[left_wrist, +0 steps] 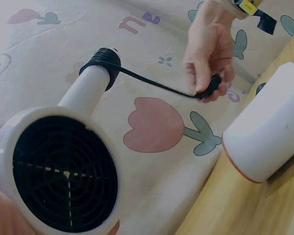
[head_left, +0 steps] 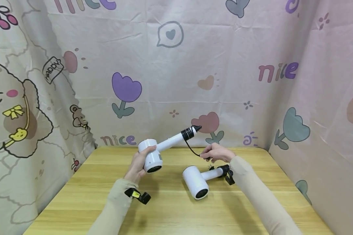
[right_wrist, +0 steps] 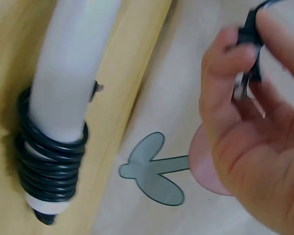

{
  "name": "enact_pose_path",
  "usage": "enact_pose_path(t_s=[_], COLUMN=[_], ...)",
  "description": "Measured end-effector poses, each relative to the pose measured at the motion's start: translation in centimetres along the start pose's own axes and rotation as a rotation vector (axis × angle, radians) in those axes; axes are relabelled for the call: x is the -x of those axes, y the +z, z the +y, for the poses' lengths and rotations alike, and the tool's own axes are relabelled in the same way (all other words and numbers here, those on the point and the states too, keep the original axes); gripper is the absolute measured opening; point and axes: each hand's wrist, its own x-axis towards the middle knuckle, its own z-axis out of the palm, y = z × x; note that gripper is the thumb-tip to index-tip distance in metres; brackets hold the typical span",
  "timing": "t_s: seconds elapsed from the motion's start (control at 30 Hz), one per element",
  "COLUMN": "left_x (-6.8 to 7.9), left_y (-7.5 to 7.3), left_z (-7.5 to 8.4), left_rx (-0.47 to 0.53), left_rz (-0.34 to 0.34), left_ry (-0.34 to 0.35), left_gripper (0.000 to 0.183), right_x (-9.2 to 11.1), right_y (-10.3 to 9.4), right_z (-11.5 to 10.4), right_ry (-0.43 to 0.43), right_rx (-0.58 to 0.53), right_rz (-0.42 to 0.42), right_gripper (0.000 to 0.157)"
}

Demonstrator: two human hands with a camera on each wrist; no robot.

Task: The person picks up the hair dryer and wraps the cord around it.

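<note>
A white hair dryer (head_left: 149, 156) is held up over the table by my left hand (head_left: 138, 163), which grips its barrel. Its handle tilts up to the right, with black cord (head_left: 187, 133) coiled round the end. From that coil a stretch of cord runs taut to my right hand (head_left: 216, 152), whose fingers pinch the black plug (right_wrist: 249, 36). In the left wrist view the round black grille (left_wrist: 66, 174) of the held dryer faces the camera. Below my right hand, a second white hair dryer (head_left: 195, 182) lies on the table.
The second dryer's handle points right, its own black cord (right_wrist: 51, 161) wound round the end. Both rest over a wooden table (head_left: 164, 212). A printed curtain (head_left: 170, 71) hangs behind the table and along both sides. Each wrist wears a small black camera (head_left: 138, 195).
</note>
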Motion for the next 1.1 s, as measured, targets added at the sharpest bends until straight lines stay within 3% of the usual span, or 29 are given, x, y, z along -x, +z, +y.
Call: enact_pose_path(t_s=[0.17,0.33,0.43,0.57,0.77,0.87,1.1], left_x=[0.2,-0.1,-0.3,-0.4,-0.5,-0.4,-0.1], left_y=[0.1,-0.5,-0.9,-1.3,-1.4,-1.3,-1.3], left_z=[-0.1,-0.3,-0.4,-0.3,0.5,1.0,1.5], left_rx=[-0.073,-0.136,-0.177,-0.283,-0.461,-0.528,-0.641], left_rz=[-0.142,-0.27,-0.304,-0.305,-0.3,-0.291,-0.22], left_ry=[-0.004,-0.04,-0.049,-0.038,0.043,0.076,0.092], left_gripper=[0.063,0.065,0.066,0.066,0.074,0.076,0.082], right_x=[-0.2,-0.1,-0.1,0.0,0.0,0.1,0.5], right_y=[-0.5,-1.5,-1.4,-0.8,0.3,0.6,1.1], right_z=[-1.3,-2.6,-3.3,-3.8,-3.9,-4.2,-5.3], right_ry=[-0.066,-0.26,-0.36,-0.422,-0.527,-0.544,-0.571], right_rx=[0.202,0.425,0.483,0.503,0.57,0.577,0.555], right_rz=[0.231,0.406,0.462,0.486,0.544,0.572,0.553], right_gripper=[0.017,0.013,0.018,0.023,0.022,0.022,0.028])
